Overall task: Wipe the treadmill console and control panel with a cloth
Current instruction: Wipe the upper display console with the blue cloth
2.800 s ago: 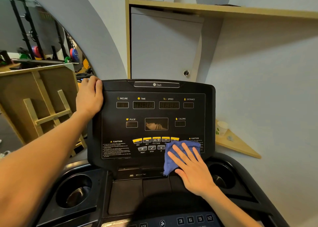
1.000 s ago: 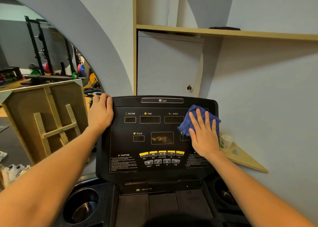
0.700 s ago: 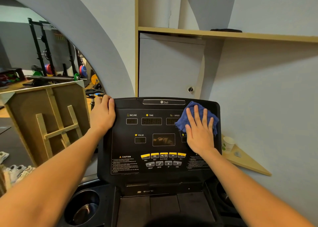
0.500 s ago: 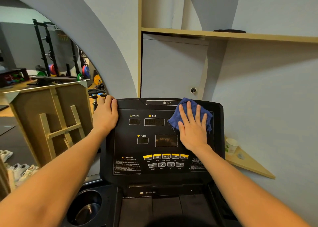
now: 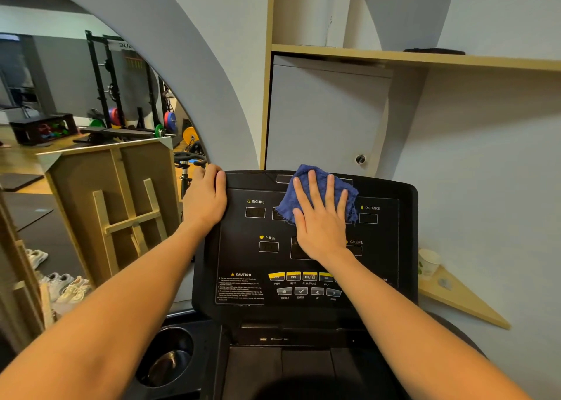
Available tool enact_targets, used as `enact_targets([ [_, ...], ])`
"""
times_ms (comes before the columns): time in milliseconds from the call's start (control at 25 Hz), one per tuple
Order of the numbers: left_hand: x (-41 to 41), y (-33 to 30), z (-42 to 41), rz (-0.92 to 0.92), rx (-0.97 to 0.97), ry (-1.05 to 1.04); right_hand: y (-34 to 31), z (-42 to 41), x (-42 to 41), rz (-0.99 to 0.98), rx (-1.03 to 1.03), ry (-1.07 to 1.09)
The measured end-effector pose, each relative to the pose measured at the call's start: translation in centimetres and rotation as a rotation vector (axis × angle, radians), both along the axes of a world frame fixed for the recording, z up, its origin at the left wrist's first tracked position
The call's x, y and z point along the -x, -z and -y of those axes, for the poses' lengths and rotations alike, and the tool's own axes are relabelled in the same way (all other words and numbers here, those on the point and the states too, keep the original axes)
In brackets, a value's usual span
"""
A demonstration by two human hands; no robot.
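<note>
A nubby blue cloth (image 5: 315,193), frayed at its edges, is pressed flat against the upper centre of the glossy black console (image 5: 382,248) by the right hand (image 5: 320,220), fingers spread. The console's upper-left corner is gripped by the left hand (image 5: 206,201), fingers curled over it. A paper cup (image 5: 428,261) is seen on a wooden shelf at the right.

Blue cloth (image 5: 315,193), black console (image 5: 236,248), yellow buttons (image 5: 293,276).

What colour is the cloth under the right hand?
Dark blue, plain with frayed edges; the cloth shows clearly in the head view on the console top.
</note>
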State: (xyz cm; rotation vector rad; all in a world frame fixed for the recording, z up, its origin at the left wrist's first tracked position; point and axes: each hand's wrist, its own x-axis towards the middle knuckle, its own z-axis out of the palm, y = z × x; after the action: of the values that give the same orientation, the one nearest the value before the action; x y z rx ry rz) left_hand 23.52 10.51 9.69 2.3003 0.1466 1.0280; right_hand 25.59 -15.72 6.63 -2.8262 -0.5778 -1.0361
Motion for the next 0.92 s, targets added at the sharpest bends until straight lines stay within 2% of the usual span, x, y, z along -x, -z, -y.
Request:
enact_targets([
  [920, -0.2, 0.2, -0.2, 0.051, -0.017, 0.016, 2.2, -7.9, 3.2, -0.008, 0.15, -0.256],
])
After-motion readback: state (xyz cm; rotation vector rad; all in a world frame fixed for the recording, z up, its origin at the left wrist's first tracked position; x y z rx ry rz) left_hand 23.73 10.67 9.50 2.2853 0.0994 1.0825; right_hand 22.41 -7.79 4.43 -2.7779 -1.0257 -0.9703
